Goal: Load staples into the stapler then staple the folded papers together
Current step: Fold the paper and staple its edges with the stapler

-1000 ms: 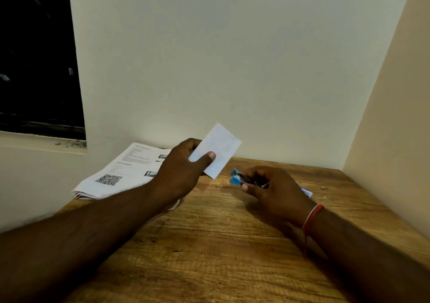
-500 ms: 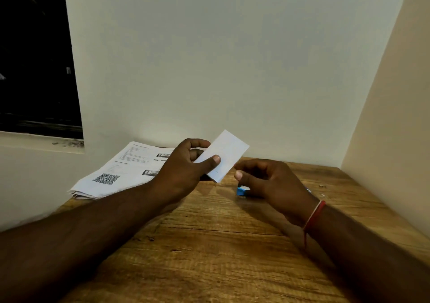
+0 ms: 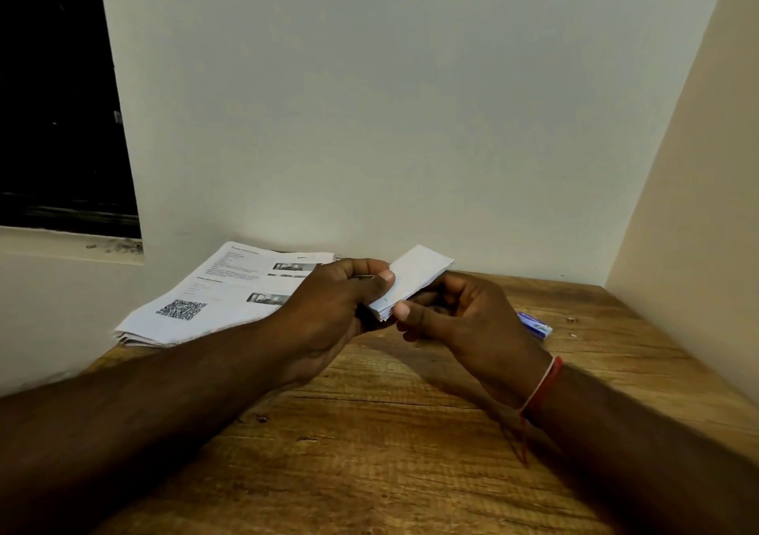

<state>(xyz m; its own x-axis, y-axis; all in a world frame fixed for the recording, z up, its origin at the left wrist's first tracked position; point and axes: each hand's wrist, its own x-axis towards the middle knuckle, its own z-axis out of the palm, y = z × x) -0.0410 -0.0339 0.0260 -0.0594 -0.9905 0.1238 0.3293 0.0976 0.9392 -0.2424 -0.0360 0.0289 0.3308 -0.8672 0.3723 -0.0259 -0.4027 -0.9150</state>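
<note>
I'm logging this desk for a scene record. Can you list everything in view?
Folded white paper: one, white, held above the table by both hands.
Stack of printed sheets with a QR code: one, white with black print, back left of the table, by the wall.
Small blue-and-white box: one, on the table behind the right hand.
Brown wooden table: one, brown, fills the foreground.
Dark window: one, black, upper left.
Red thread wristband: one, red, right wrist.
Left hand: pinches the paper.
Right hand: grips the paper's near corner.
</note>
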